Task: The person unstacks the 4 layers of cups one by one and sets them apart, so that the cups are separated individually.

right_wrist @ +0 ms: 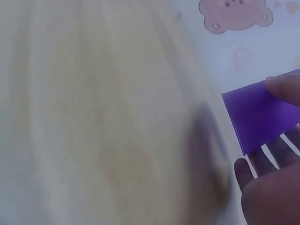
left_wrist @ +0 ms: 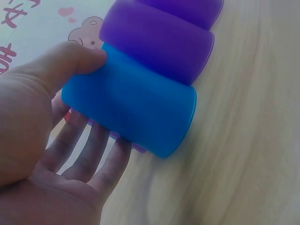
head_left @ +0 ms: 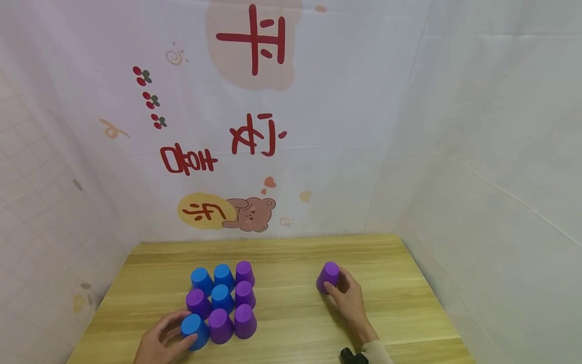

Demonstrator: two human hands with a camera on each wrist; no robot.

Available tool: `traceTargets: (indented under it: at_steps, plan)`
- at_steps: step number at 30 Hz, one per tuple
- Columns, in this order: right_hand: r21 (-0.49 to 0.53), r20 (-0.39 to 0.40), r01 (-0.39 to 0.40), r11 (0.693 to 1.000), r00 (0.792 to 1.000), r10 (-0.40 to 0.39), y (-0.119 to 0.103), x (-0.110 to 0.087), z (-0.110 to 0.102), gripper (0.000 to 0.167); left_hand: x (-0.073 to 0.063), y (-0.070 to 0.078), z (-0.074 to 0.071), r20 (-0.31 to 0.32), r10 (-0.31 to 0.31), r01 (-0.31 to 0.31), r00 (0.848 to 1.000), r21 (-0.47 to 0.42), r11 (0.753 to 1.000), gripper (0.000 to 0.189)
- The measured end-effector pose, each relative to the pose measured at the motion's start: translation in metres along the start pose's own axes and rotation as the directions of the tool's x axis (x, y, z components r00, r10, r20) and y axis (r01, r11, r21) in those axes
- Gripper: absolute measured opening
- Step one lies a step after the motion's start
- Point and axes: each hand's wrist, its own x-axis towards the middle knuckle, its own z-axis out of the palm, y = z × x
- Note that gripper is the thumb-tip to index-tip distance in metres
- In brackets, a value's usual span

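Observation:
Upside-down cups stand in three rows of three on the left part of the table. At the front left corner my left hand (head_left: pixel 164 337) grips a blue cup (head_left: pixel 195 331), thumb on one side and fingers round the other. The left wrist view has this blue cup (left_wrist: pixel 131 101) beside a purple cup (left_wrist: pixel 157 37). Well to the right, my right hand (head_left: pixel 349 299) holds another purple cup (head_left: pixel 328 277), mouth down. In the right wrist view this purple cup (right_wrist: pixel 260 112) shows its rim apart from a dark shadow on the table.
The back row has two blue cups (head_left: pixel 223 277) and a purple cup (head_left: pixel 244 273). A blue cup (head_left: pixel 222 299) stands mid-grid between purple ones. The wooden table (head_left: pixel 291 313) is bounded by a printed white cloth (head_left: pixel 345 151) behind and at both sides.

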Motion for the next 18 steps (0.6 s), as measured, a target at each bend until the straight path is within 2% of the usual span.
traceTargets:
  at_steps: [3,9,18]
  plan:
    - [0.017,0.014,0.022,1.0,1.0,-0.022,-0.006,0.002,0.004,0.061,0.0,-0.001,0.001,-0.008,0.004,-0.003,1.0,0.003,1.0,0.068]
    - [0.074,0.092,0.043,0.996,0.995,-0.05,-0.022,0.006,0.021,0.059,0.0,-0.001,0.0,0.004,-0.005,0.005,1.0,-0.004,1.0,0.069]
    - [0.093,0.206,0.036,0.995,0.977,-0.055,-0.03,0.012,0.06,0.058,0.001,-0.001,-0.005,0.038,-0.057,0.057,0.998,0.001,0.998,0.074]
